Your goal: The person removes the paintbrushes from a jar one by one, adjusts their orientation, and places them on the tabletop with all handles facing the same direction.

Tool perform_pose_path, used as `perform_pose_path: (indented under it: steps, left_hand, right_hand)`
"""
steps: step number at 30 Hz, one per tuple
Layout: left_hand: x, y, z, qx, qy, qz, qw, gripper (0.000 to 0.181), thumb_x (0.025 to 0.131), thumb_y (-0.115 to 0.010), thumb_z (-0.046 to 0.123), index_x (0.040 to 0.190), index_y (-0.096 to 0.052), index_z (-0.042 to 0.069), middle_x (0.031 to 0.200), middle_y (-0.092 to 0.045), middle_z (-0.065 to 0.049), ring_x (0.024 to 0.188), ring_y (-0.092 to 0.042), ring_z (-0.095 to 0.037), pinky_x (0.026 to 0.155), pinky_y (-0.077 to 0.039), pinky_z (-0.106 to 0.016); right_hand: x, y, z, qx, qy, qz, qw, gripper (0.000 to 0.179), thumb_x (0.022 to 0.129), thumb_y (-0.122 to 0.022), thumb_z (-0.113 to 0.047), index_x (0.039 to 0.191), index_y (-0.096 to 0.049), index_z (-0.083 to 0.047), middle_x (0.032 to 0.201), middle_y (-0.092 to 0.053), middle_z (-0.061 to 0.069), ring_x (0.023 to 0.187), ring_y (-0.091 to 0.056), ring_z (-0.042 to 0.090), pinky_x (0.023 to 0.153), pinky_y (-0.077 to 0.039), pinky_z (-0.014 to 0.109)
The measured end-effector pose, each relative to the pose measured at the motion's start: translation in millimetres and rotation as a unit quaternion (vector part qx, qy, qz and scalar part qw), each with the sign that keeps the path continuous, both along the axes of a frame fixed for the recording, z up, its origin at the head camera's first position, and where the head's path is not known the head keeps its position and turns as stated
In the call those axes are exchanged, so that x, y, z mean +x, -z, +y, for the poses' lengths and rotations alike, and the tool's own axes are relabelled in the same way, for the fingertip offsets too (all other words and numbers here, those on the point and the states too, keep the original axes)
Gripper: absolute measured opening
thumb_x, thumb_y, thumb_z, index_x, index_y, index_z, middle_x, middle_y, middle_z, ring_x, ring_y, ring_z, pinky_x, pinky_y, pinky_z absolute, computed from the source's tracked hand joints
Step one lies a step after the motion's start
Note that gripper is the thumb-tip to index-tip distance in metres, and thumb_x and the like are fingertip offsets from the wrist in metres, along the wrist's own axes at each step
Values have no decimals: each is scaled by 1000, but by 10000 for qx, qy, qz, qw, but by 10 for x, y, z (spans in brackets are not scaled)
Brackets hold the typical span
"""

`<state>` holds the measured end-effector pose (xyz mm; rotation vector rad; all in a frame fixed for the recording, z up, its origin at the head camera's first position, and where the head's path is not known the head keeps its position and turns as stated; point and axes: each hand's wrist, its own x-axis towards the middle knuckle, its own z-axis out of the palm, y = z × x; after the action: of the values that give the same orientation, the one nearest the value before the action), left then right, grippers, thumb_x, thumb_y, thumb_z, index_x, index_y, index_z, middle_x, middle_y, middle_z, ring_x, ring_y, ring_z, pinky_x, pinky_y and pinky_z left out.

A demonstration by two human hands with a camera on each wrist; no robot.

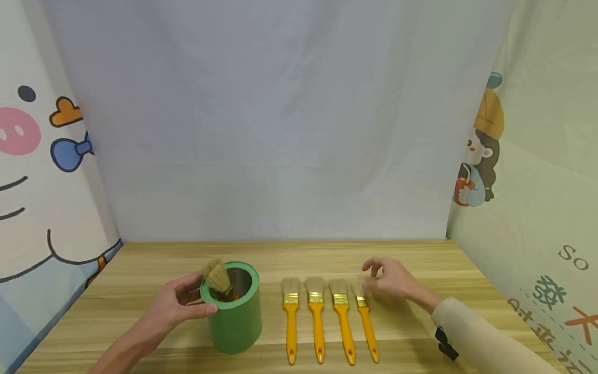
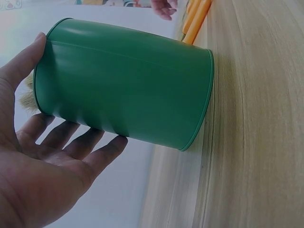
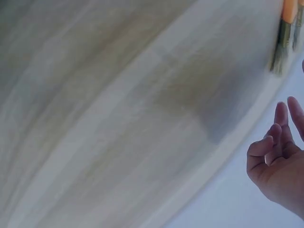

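My left hand [image 1: 163, 306] holds a green can [image 1: 235, 327] near its rim, thumb on one side and fingers on the other. The left wrist view shows the can's side [image 2: 123, 85] between thumb and fingertips. Bristles of a paintbrush [image 1: 218, 276] stick up over the can's rim, its handle mostly hidden inside. Right of the can, several yellow-handled paintbrushes lie in a row, bristles pointing away. My right hand [image 1: 392, 280], fingers loosely bent, is beside the bristles of the rightmost paintbrush [image 1: 367, 327]. Nothing shows between its fingers [image 3: 281, 114] in the right wrist view.
The wood-grain table [image 1: 168, 254] ends at a pale hanging cloth [image 1: 280, 130]. Printed cloths stand on both sides, with a cartoon pig [image 1: 28, 197] on the left. A black strap [image 1: 446, 343] hangs by the right sleeve [image 1: 486, 337].
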<state>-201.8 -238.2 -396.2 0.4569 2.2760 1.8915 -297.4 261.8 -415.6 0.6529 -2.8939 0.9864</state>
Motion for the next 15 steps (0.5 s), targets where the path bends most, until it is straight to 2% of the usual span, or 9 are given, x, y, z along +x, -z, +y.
perform_pose_path:
  steps: [9,15]
  left_hand:
    - [1,10,-7,-2,-20,40,10000,82,97,-77,14,163,-32,-3,159,-41,-29,143,-43,-50,109,-48,-56]
    - [2,4,-5,-10,0,36,10000,82,97,-76,14,164,-32,-2,160,-41,-28,143,-42,-51,109,-49,-57]
  right_hand:
    - [-25,-206,-161,-14,-184,124,9998,29,91,-82,-17,115,-70,-4,86,-63,-2,77,-51,23,72,-43,38]
    - [-3,-363,-377,-194,-634,208,9976,25,94,-81,-19,115,-71,-10,87,-66,-4,73,-52,19,69,-43,34]
